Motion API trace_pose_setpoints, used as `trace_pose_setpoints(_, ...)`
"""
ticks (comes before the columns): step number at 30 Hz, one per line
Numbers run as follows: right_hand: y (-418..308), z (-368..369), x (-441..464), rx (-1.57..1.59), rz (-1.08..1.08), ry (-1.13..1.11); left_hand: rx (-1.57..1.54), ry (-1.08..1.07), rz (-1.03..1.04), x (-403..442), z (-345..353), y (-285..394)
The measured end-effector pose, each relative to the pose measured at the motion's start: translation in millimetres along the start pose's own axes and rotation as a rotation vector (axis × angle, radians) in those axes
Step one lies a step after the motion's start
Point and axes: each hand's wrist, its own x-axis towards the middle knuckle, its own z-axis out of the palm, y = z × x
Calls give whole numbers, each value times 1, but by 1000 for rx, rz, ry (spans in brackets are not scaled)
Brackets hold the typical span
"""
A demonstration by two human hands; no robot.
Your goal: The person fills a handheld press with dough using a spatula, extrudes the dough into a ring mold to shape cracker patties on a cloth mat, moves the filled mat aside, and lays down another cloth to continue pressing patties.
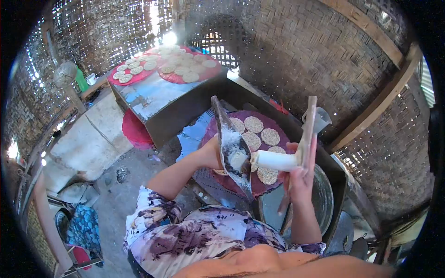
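My left hand (212,154) holds a long, narrow, floury wooden piece (230,139) from its left side, most fingers hidden behind it. A small pale mound (238,161) lies on its hollow face. In my right hand (301,178) is a wooden press with a white cylinder (276,160) pointing left; its flat board (308,134) stands upright, and my fingers wrap round it. The cylinder's left end is close to the floury piece. Behind both, round lacy discs (270,136) lie on a purple-red round mat (280,124).
A box-like stand (185,99) at the upper left bears red mats with many pale discs (190,77). Under my right forearm is a large metal basin (324,194). A green bottle (81,79) stands by the woven wall (296,51). A blue patterned item (83,230) lies lower left.
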Motion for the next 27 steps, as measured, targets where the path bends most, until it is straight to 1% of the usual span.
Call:
trace_pose_setpoints(2,4,2,2,-153,-64,-59,26,76,-45,-2,-1,0)
trace_pose_setpoints(3,15,-2,7,-345,-193,-100,184,76,29,-1,-3,7)
trace_pose_setpoints(6,22,-1,10,-762,-466,-174,582,-10,-9,6,-5,-5)
trace_pose_setpoints(9,11,9,14,-901,-571,-223,1001,-37,44,12,-3,2)
trace_pose_setpoints(10,9,11,15,-943,-608,-244,924,1,69,13,-3,6)
trace_pose_setpoints(12,3,13,14,-993,-577,-298,759,70,110,14,-1,12)
trace_pose_setpoints(14,-8,18,16,-1040,-523,-386,782,11,126,17,1,-12)
trace_pose_setpoints(17,0,23,15,-997,-562,-373,853,-23,197,22,6,-23)
trace_pose_setpoints(19,9,29,13,-1024,-530,-322,466,36,117,27,12,-30)
trace_pose_setpoints(20,15,31,13,-1038,-518,-296,603,56,143,25,12,-30)
trace_pose_setpoints(21,23,32,15,-1022,-524,-269,740,80,167,24,11,-13)
trace_pose_setpoints(24,20,28,30,-1034,-394,-357,652,76,62,25,12,-33)
trace_pose_setpoints(26,34,17,38,-586,-146,-311,193,104,-15,28,13,-48)
trace_pose_setpoints(27,49,-1,41,-406,56,-405,48,115,-35,30,10,-50)
